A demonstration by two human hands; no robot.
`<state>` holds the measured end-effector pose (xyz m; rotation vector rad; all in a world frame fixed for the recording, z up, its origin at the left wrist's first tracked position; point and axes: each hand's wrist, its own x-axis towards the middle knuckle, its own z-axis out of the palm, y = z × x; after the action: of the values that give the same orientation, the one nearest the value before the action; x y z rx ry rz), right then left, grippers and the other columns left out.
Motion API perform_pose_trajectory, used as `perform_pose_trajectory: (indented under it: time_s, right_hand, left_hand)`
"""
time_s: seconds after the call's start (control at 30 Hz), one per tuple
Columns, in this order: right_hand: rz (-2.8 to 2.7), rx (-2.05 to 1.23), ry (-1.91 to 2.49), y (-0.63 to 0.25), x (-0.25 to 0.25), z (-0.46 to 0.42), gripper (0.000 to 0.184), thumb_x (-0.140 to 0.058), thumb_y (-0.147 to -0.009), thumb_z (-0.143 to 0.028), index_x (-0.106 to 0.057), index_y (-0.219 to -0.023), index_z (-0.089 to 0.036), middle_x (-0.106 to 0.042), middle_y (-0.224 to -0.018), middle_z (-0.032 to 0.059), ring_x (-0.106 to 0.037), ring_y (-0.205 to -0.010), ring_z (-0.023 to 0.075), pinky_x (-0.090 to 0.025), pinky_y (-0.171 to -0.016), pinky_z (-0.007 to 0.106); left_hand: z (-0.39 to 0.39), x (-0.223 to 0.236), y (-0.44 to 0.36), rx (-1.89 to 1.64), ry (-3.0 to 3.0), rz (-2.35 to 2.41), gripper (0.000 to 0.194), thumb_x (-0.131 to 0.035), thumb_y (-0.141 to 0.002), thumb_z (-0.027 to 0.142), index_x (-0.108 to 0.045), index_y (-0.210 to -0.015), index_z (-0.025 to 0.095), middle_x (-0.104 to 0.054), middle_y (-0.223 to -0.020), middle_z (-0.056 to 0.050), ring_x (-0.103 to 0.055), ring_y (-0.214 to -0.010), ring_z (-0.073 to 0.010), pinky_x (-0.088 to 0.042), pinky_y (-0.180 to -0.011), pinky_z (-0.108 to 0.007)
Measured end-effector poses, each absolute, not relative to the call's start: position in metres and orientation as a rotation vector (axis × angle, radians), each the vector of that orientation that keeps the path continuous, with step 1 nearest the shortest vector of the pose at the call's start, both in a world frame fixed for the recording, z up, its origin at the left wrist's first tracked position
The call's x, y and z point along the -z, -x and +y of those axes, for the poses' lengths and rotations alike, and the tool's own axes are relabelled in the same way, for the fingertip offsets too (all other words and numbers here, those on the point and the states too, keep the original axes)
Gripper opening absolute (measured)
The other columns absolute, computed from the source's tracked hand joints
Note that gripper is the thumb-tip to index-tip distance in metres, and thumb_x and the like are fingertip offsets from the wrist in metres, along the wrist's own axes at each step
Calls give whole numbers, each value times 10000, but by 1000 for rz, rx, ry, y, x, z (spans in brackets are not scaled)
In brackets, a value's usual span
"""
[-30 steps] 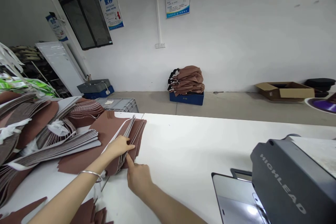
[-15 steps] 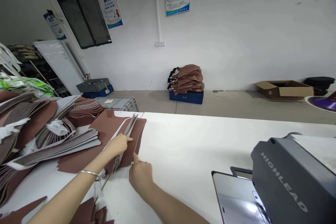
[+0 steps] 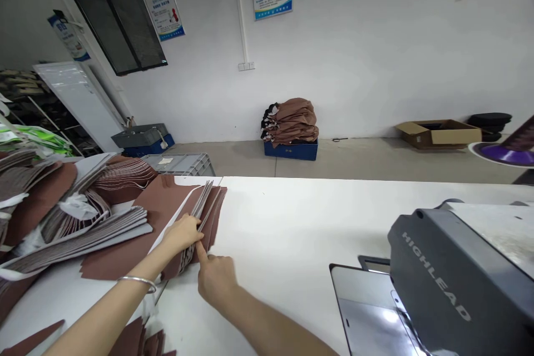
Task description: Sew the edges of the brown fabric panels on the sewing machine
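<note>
A person's left hand (image 3: 181, 233), a thin bangle (image 3: 137, 282) at the wrist, rests on top of a stack of brown cut pieces (image 3: 204, 217) near the left end of a long white bench (image 3: 300, 222), its fingers curled together over the stack's near edge. The right hand (image 3: 214, 278) lies just beside the stack with the index finger stretched out and the other fingers folded in, its tip touching the layered edge where grey backing shows between the brown plies. Compared with half a second ago, that fingertip has slid back toward the corner of the stack, close under the left hand, after sitting a little farther along the edge; the stack itself has not shifted on the bench. This reads as the person still working to separate a ply from the pile rather than having lifted one, since no single piece is yet clear of the others. To the left, larger heaps of brown and grey pieces (image 3: 75, 206) fan across the bench, and loose brown offcuts (image 3: 137, 339) lie at the near edge. At right stands a grey sewing machine head (image 3: 454, 283) marked HIGHLEAD, above a shiny plate (image 3: 367, 311). Beyond the bench, a blue crate (image 3: 291, 149) piled with folded brown fabric sits against the white wall, and an open cardboard box (image 3: 438, 133) rests on the floor.
</note>
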<state>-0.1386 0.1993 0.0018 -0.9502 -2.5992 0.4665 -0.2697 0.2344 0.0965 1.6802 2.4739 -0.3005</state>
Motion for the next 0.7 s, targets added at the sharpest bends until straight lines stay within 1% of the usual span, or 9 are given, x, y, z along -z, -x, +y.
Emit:
perform_pose_trajectory:
  time_s: [0.1, 0.17, 0.23, 0.3, 0.33, 0.4, 0.47, 0.57, 0.7]
  right_hand:
    - [-2565, -499, 993, 140, -1, 199, 693, -496, -754, -157, -295, -1416, -145, -699, -875, 104, -690, -720, 263, -495, -568, 333]
    - [-2516, -550, 1111, 141, -1, 199, 582, -485, -748, -119, -404, -1325, -110, -695, -862, 121, -691, -724, 267, -494, -572, 337]
    - [-2481, -591, 1217, 143, -2, 199, 416, -473, -735, -80, -526, -1147, -92, -689, -833, 135, -691, -719, 271, -494, -573, 338]
    - [-2485, -602, 1238, 144, -3, 199, 301, -471, -723, -68, -573, -1005, -95, -684, -812, 143, -689, -712, 278, -495, -567, 342]
    - [-2493, -605, 1230, 145, -4, 199, 280, -474, -720, -71, -579, -979, -97, -682, -815, 145, -688, -713, 279, -496, -565, 344]
    - [-2515, -605, 1189, 144, -4, 199, 334, -488, -720, -92, -570, -1044, -88, -684, -840, 149, -688, -723, 278, -502, -570, 347]
    - [-2536, -595, 1126, 143, -2, 199, 482, -497, -731, -121, -503, -1211, -74, -687, -883, 150, -687, -751, 273, -508, -585, 350]
    - [-2557, -572, 1061, 142, 0, 201, 661, -495, -749, -158, -349, -1387, -69, -689, -911, 144, -686, -777, 274, -512, -597, 361]
    - [-2570, -553, 1031, 142, 2, 202, 738, -504, -742, -191, -282, -1442, -126, -691, -920, 119, -686, -756, 271, -513, -584, 365]
  left_hand:
    - [235, -96, 271, 293, -1677, 2488, 432, -520, -726, 203, -652, -1138, 218, -591, -1201, -157, -609, -1057, -309, -477, -851, -374]
    - [234, -97, 273, 287, -1680, 2491, 485, -478, -726, 145, -634, -1178, 229, -600, -1196, -157, -613, -1050, -320, -480, -838, -384]
    - [233, -99, 274, 280, -1703, 2479, 619, -446, -721, 102, -523, -1312, 273, -607, -1183, -151, -635, -999, -317, -485, -816, -390]
    - [232, -102, 275, 277, -1740, 2452, 732, -418, -721, 69, -387, -1399, 343, -599, -1199, -133, -651, -957, -297, -487, -805, -387]
    - [232, -102, 276, 278, -1756, 2434, 727, -406, -727, 62, -398, -1387, 366, -594, -1208, -123, -651, -957, -288, -486, -812, -383]
    - [231, -103, 276, 287, -1766, 2407, 608, -394, -742, 67, -576, -1251, 345, -593, -1212, -119, -639, -996, -284, -475, -851, -378]
    - [231, -102, 275, 296, -1745, 2406, 490, -396, -750, 84, -694, -1087, 279, -596, -1213, -134, -622, -1040, -290, -460, -894, -379]
    - [233, -100, 276, 296, -1717, 2421, 462, -406, -738, 90, -701, -1071, 216, -600, -1218, -155, -616, -1056, -288, -444, -924, -381]
    - [236, -98, 279, 291, -1735, 2400, 442, -440, -704, 98, -706, -1039, 211, -647, -1162, -127, -605, -1071, -263, -439, -912, -341]
